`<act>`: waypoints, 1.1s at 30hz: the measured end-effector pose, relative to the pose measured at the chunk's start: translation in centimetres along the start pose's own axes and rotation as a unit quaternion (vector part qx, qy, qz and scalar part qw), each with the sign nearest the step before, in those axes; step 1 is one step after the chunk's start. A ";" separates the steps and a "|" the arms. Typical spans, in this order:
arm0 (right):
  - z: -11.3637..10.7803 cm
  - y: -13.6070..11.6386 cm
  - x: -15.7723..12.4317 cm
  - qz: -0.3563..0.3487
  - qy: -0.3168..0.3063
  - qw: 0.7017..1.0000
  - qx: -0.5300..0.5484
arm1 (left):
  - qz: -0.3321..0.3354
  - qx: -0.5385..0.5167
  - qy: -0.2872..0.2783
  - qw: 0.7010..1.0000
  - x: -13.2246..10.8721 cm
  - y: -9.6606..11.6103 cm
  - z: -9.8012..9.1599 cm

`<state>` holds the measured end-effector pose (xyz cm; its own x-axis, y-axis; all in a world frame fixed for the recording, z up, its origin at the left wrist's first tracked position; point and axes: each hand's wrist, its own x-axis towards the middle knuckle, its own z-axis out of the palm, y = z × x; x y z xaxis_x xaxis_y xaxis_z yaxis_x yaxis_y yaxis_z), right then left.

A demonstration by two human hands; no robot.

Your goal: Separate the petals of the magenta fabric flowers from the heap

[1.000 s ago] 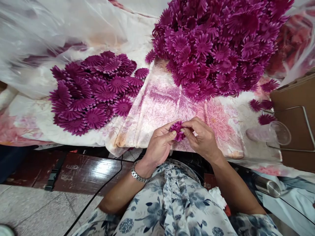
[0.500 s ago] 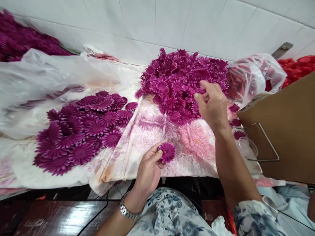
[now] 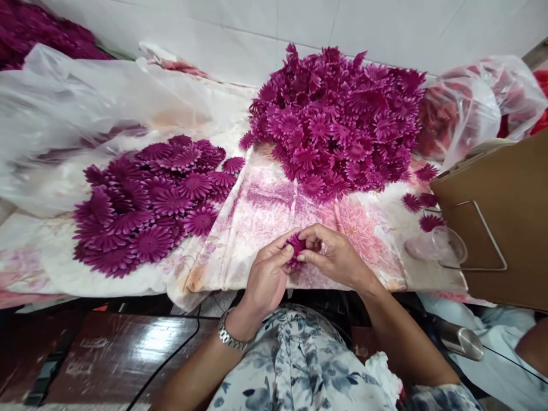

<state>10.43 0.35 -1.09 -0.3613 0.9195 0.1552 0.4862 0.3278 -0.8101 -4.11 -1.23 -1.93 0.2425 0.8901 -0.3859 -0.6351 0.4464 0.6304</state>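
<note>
While left grip (image 3: 268, 275) pinches flower (image 3: 295, 249), right grip (image 3: 338, 256) half-curled alongside, hold unclear; clear bag (image 3: 486, 105) holds red contents (image 3: 440, 117).

From here I have the left hand (image 3: 268, 277) gripping between thumb (image 3: 286, 255) and fingers, the right hand (image 3: 338, 255) curled in close opposite, both forearms (image 3: 398, 331) slanting inward.

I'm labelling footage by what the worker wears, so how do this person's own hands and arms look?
The left hand and right hand are gloveless, the forearms bare. A silver metal link band circles the left wrist; the right wrist has none. The right sleeve is white with grey-blue flowers; the left sleeve is out of view.
</note>
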 end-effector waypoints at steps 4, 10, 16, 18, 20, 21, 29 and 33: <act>0.1 0.1 -0.3 -0.019 -0.004 0.999 0.036 | 0.003 -0.005 0.004 1.000 0.1 0.3 -0.4; 1.4 0.4 -0.6 -0.126 0.075 0.981 -0.130 | -0.018 -0.015 0.003 1.000 -0.1 0.0 -0.7; 1.7 0.3 -0.9 -0.149 0.102 0.971 -0.156 | -0.022 -0.032 -0.028 0.999 -0.4 -0.7 -0.8; 1.8 0.1 -1.1 -0.152 0.101 0.971 -0.156 | -0.020 -0.033 -0.035 0.999 -0.4 -0.8 -0.8; 1.6 -0.1 -1.0 -0.149 0.107 0.970 -0.158 | -0.011 -0.032 -0.031 0.999 -0.4 -0.7 -0.9; 1.2 -0.1 -0.7 -0.141 0.120 0.970 -0.156 | -0.005 -0.029 -0.026 0.999 -0.4 -0.7 -0.9; -8.0 1.1 6.9 -0.072 0.353 0.903 -0.232 | -0.015 -0.022 0.028 0.999 -0.3 -0.1 -0.7; -6.1 0.4 5.2 -0.134 0.256 0.937 -0.197 | 0.013 -0.040 0.042 0.998 0.1 0.2 -0.6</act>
<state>13.54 6.61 2.84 -0.1326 0.7426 0.6565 0.7252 0.5242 -0.4464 -4.68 -1.12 -2.21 0.1649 0.8889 -0.4275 -0.6972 0.4116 0.5869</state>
